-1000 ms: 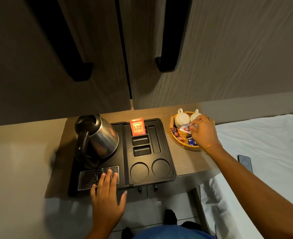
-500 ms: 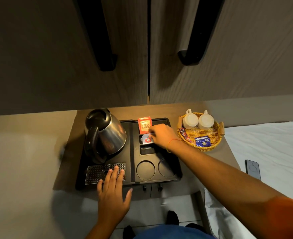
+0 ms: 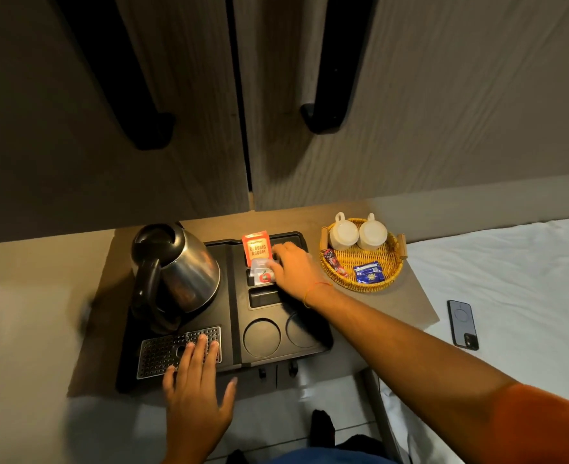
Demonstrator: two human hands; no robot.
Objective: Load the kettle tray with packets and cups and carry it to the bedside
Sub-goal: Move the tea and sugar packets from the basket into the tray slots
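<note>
A black kettle tray [image 3: 229,329] lies on a wooden bedside table, with a steel kettle [image 3: 179,272] on its left half. An orange tea packet [image 3: 257,248] stands in the tray's rear slot. My right hand [image 3: 293,267] is over the small middle slot, fingers on a white packet with a red mark [image 3: 262,272] that sits in that slot. My left hand [image 3: 196,393] lies flat, fingers apart, on the tray's metal grille [image 3: 162,349]. A wicker basket [image 3: 363,283] to the right holds two upturned white cups [image 3: 358,233], a blue packet [image 3: 369,272] and a red packet [image 3: 335,262].
Two round cup recesses [image 3: 262,337] at the tray's front are bare. A phone [image 3: 462,324] lies on the white bed at right. Cabinet doors with black handles [image 3: 323,118] hang over the table's back. My feet and the tiled floor are below the table's edge.
My right hand moved from the basket to the tray with the white packet and set it in the middle slot. My left hand stayed on the grille.
</note>
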